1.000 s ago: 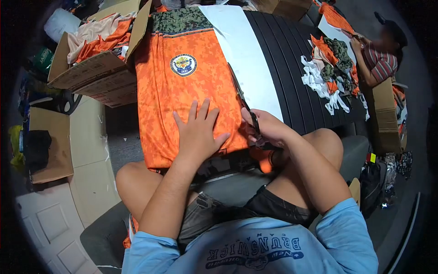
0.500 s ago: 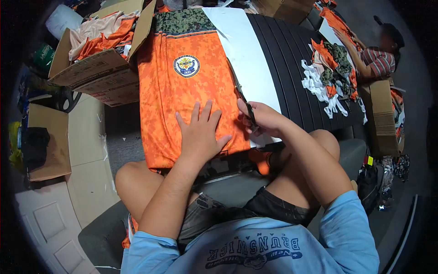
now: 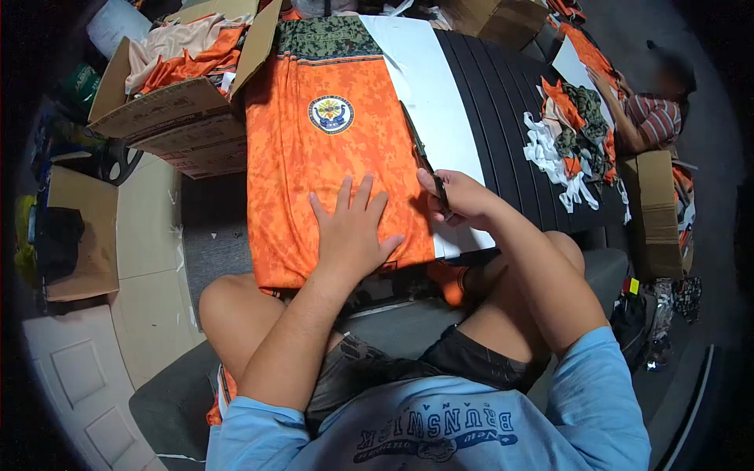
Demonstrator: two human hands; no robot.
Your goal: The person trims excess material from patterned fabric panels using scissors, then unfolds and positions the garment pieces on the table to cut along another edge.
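Note:
An orange camouflage-patterned cloth lies spread in front of me, with a green camouflage band at its far end and a round emblem in its upper part. My left hand rests flat on the near half of the cloth, fingers spread. Dark-handled scissors are gripped in my right hand, at the cloth's right edge. Their blades point away from me along that edge, beside a white sheet. My fingers partly hide the handles.
A black ribbed surface extends to the right, with a heap of cloth scraps on it. At the left stands an open cardboard box full of garments. Another person works at the far right, near another box.
The whole view has shifted slightly. My left hand stays flat on the cloth, and the scissors remain at the right edge, their handles seemingly closer together.

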